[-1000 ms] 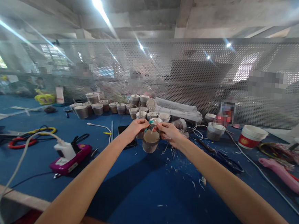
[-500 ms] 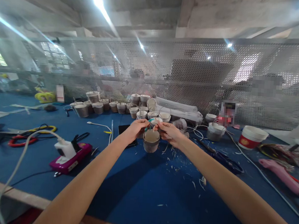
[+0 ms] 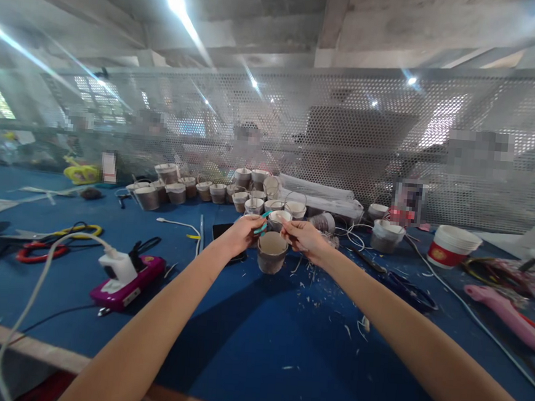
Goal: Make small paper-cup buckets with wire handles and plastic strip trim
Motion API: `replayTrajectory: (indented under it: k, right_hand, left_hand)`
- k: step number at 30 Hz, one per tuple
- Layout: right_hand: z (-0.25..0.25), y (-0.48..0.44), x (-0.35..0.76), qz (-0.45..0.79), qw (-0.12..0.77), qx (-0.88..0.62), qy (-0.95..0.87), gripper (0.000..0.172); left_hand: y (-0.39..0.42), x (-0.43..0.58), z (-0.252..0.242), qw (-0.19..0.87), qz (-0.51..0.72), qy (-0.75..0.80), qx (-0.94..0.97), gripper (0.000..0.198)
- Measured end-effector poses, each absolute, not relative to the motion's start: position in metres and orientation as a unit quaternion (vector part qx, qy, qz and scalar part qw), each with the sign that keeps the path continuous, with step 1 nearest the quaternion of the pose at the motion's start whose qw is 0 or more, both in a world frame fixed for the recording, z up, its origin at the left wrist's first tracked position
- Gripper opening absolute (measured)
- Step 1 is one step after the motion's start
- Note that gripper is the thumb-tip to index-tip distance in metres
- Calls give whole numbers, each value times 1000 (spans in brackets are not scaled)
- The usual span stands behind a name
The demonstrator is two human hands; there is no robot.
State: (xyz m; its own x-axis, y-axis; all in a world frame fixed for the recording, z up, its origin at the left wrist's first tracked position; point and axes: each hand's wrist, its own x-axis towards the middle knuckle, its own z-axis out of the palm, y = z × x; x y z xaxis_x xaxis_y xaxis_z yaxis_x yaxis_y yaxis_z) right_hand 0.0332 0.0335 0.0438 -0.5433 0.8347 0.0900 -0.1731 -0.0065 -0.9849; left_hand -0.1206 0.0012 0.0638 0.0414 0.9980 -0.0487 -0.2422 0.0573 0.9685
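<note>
A small grey-brown bucket [image 3: 271, 261] with a pale inside stands upright on the blue table in front of me. My left hand [image 3: 243, 233] is at its upper left, its fingers closed on a small teal tool [image 3: 262, 223] whose kind I cannot make out. Across from it, my right hand [image 3: 307, 239] is pinched above the bucket's right rim. What lies between those fingertips is too small to name. Behind my hands, a white-lined bucket [image 3: 280, 216] stands among several similar ones.
More small buckets [image 3: 146, 197] line the back, before a perforated screen [image 3: 274, 114]. On the left lie a purple power strip [image 3: 126, 291] and scissors with red and yellow handles [image 3: 41, 252]. A white-and-red tub [image 3: 451, 247] and a pink tool [image 3: 499, 311] are on the right. Pale scraps litter the table.
My hands have moved slightly apart above the bucket. The teal tool in my left hand shows more fully. The bucket stays in nearly the same place.
</note>
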Motion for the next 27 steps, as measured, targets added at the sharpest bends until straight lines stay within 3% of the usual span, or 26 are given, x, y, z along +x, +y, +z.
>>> replayTrajectory:
  k: [10,22,27]
  right_hand:
    - [50,33,41,684,356,-266,-579,37]
    - [55,33,40,705,358,-243,-562,21]
    - [50,37,41,702,358,-233,-569,26]
  left_hand:
    - [9,-130,51,530,527,468,471,18]
    - [-1,-120,59,462,514,483,537,31]
    - [-2,-119,59,404,509,489,582,31]
